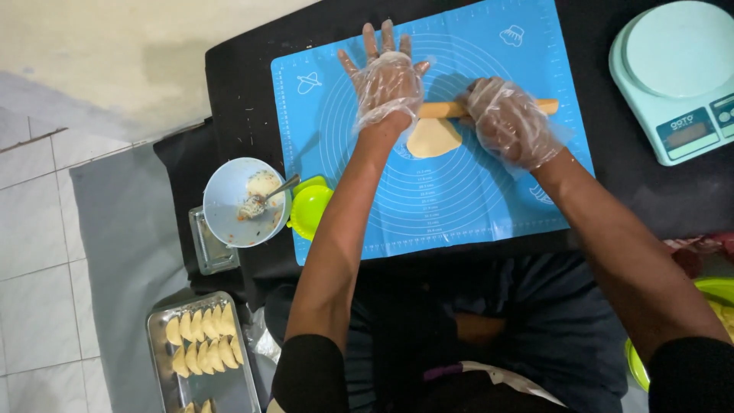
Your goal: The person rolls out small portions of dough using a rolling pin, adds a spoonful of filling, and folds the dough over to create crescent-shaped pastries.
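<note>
Both hands wear thin clear plastic gloves and press on a wooden rolling pin (489, 108) that lies across the far half of a blue silicone pastry mat (451, 191). The left hand (388, 80) is spread flat with its fingers wide and pointing far, its palm over the left end of the pin. The right hand (508, 122) is curled loosely over the pin just right of the middle, fingers bent down around it. Under the pin, between the two hands and slightly nearer, lies a small flattened round of pale dough (433, 137), touching the mat inside its printed circles. Left of the mat, at its near corner, sits a yellow-green dumpling press (310, 206), and just beside that a light blue bowl (229, 191) holding some filling and a metal spoon (271, 195). Nearer and further left, a metal tray (229, 386) carries two rows of folded half-moon dumplings (202, 340). At the far right, well apart from the mat, a pale green kitchen scale (673, 73) rests on the black table covering (245, 84).
</note>
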